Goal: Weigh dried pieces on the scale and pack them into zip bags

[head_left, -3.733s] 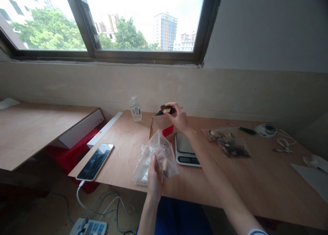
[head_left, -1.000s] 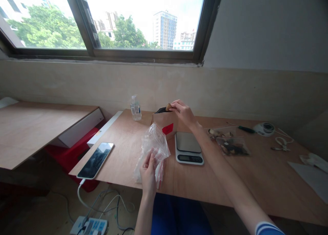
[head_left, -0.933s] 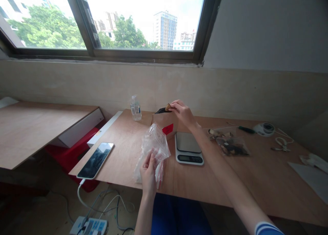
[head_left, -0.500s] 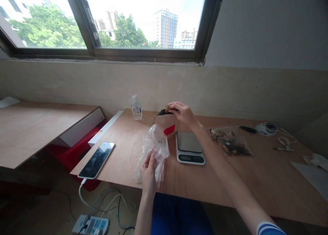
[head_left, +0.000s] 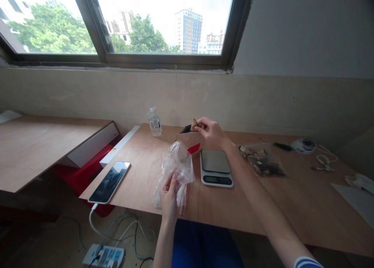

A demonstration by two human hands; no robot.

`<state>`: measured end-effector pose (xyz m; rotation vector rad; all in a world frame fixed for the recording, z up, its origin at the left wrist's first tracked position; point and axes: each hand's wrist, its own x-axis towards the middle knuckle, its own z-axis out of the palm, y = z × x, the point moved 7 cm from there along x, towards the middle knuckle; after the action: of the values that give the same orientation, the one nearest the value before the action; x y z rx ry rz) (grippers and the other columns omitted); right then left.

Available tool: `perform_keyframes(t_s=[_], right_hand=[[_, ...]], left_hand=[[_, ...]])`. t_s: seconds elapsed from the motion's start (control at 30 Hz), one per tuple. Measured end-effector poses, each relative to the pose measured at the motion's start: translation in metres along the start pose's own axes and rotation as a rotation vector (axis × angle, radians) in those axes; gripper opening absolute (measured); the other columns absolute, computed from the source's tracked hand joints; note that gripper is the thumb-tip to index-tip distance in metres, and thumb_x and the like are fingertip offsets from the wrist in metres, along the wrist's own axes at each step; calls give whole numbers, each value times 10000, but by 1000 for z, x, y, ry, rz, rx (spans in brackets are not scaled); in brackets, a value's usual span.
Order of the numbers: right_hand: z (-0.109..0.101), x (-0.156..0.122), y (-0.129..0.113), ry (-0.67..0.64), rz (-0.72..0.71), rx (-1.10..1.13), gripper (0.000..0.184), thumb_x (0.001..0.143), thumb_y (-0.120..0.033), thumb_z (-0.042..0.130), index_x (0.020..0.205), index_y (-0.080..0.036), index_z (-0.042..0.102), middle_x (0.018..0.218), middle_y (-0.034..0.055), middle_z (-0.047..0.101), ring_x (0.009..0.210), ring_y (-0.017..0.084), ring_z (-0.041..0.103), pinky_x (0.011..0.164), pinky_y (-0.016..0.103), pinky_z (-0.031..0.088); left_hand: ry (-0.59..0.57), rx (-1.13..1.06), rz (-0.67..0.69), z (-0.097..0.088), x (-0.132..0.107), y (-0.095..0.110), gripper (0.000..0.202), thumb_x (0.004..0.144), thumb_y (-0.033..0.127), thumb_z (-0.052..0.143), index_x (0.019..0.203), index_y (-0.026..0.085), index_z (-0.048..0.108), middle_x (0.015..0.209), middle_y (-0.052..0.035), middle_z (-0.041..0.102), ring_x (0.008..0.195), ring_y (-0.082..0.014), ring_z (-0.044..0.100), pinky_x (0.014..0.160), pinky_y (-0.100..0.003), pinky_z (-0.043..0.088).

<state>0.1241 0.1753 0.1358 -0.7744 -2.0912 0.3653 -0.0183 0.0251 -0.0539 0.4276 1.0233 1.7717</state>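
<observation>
My left hand (head_left: 168,194) is closed on a clear plastic bag (head_left: 178,158), with more bags with red zip strips hanging beneath it near the table's front edge. Between the fingertips of my right hand (head_left: 212,130) is a brown dried mushroom (head_left: 194,124), or a few pieces, held at the mouth of a brown box-like bag (head_left: 187,137) with a dark inside and a red patch. A white kitchen scale (head_left: 216,167) with a steel plate sits just below my right wrist. Nothing lies on its plate.
Two zip bags of dried pieces (head_left: 267,166) lie right of the scale. Beyond them are a green-handled screwdriver (head_left: 283,146), a white dome camera (head_left: 304,146) and a cable. A water bottle (head_left: 155,123) stands at the back; a charging phone (head_left: 109,183) lies at the left edge.
My right hand has drawn slightly right with the dried mushroom, which now shows more clearly above the brown bag's opening. My left hand stays nearly in place; the plastic bag shifts a little.
</observation>
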Motion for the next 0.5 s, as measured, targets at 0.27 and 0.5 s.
perform_keyframes(t_s=[0.27,0.5], right_hand=[[0,0,-18,-39,-147,-65,252,868,-195,438,1051,-216,609,1103,60,613,1059,195,548,955,351,402],[-11,-13,-18,110,-64,-31,225,885,-262,431,1012,-222,612,1110,69,599,1085,210,530,966,384,392]], left_hand=[[-17,34,-6,2,-2,2,411,720,339,679,1095,177,641,1110,-108,662,876,-171,663,801,-274,507],[-73,76,-4,6,-5,3,433,718,348,677,1120,195,629,1156,-103,641,913,-188,654,818,-283,495]])
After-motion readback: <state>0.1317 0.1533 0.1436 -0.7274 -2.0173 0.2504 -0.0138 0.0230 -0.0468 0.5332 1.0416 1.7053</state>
